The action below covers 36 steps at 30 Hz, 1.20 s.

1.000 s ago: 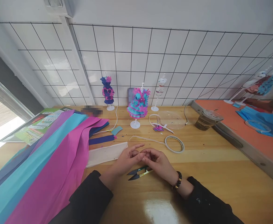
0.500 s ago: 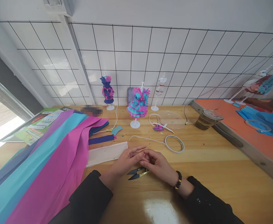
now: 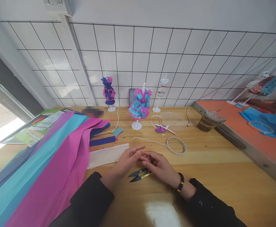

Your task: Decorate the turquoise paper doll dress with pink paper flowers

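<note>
The snips (image 3: 140,177) are laid crosswise, blades pointed left; the left hand (image 3: 127,162) and right hand (image 3: 160,166) are held touching, fingers curled; whether anything is pinched cannot be told.

L hand (image 3: 127,160): index extd | R hand (image 3: 160,166): fingers curled | both: fingertips tog., grip unclear

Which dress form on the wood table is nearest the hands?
The middle turquoise-pink dress form; the navy-pink form and whitish form stand farther back.
</note>
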Each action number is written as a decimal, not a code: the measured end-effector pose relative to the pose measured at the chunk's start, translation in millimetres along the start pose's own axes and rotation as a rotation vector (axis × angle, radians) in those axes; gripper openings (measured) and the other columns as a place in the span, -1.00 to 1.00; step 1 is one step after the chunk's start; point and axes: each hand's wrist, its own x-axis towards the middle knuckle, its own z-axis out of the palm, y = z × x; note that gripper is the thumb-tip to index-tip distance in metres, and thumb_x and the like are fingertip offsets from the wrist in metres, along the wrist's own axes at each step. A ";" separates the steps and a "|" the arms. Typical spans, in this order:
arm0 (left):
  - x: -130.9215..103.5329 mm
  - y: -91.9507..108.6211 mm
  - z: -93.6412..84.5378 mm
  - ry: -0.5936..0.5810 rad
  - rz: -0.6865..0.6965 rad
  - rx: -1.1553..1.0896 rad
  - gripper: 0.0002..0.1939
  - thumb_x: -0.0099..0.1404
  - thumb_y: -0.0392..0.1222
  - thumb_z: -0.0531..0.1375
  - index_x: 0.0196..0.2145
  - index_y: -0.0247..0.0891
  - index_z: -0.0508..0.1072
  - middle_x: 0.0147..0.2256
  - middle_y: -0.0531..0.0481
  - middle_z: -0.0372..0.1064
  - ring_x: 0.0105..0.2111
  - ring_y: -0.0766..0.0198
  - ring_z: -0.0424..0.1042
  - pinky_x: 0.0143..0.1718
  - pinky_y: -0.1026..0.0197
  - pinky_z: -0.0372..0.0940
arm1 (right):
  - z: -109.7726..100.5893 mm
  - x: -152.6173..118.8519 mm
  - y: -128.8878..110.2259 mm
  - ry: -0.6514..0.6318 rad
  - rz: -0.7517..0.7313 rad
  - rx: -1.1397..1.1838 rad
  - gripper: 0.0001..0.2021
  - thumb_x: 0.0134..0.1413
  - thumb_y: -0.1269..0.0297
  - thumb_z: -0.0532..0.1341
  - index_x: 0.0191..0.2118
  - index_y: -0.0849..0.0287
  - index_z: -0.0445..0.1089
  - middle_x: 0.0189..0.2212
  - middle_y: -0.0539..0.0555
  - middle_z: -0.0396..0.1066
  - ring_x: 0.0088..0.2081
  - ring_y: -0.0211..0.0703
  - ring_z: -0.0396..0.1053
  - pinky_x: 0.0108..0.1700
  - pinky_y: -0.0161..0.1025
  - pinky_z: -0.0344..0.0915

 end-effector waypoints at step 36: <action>2.0 -2.9 -2.7 0.080 -0.076 -0.280 -0.46 0.22 0.03 0.06 0.03 -0.41 0.24 -0.34 -0.23 0.47 -0.26 0.08 0.42 -0.13 0.02 0.18 | 1.7 1.3 6.6 0.118 0.090 0.053 -0.75 0.06 0.20 0.12 -0.14 0.18 0.30 -0.55 -0.04 0.24 -0.52 -0.30 0.18 -0.47 -0.34 0.17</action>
